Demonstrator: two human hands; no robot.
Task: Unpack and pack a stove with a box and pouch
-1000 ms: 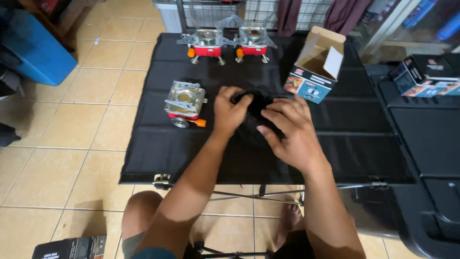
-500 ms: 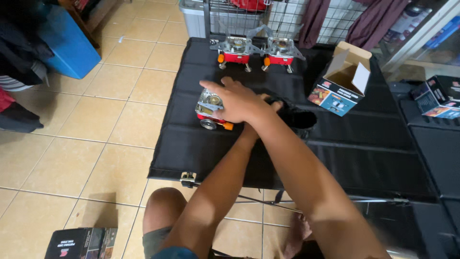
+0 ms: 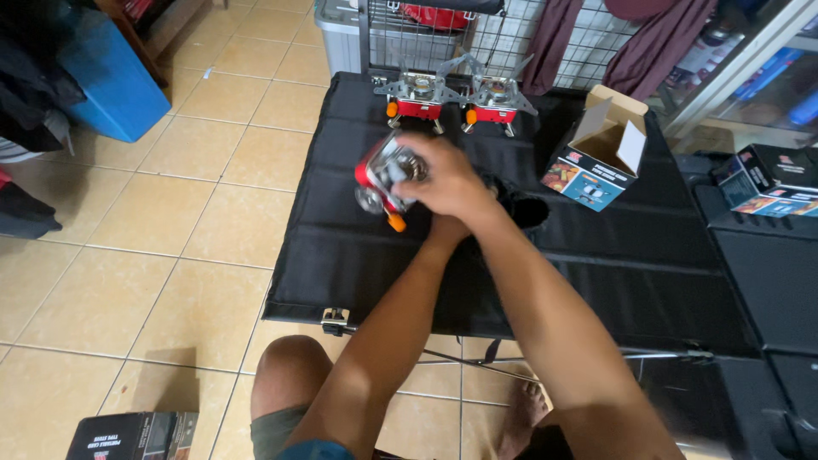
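Right hand (image 3: 447,181) clasps tilted red stove (image 3: 385,181); left hand hidden beneath.

Stoves and boxes on table (image 3: 596,290).
Two stoves (image 3: 417,94) (image 3: 497,100) at far edge; open box (image 3: 596,158) right; pouch (image 3: 520,209), probably, centre; another stove (image 3: 385,181) left of it.

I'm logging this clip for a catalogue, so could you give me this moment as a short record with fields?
Setting: black folding table on a tiled floor
Right hand: grips a small red camp stove, tilted
Left hand: hidden behind the right arm
Black pouch: lies beside the hands
Two unfolded stoves: at the far edge
Open box: to the right
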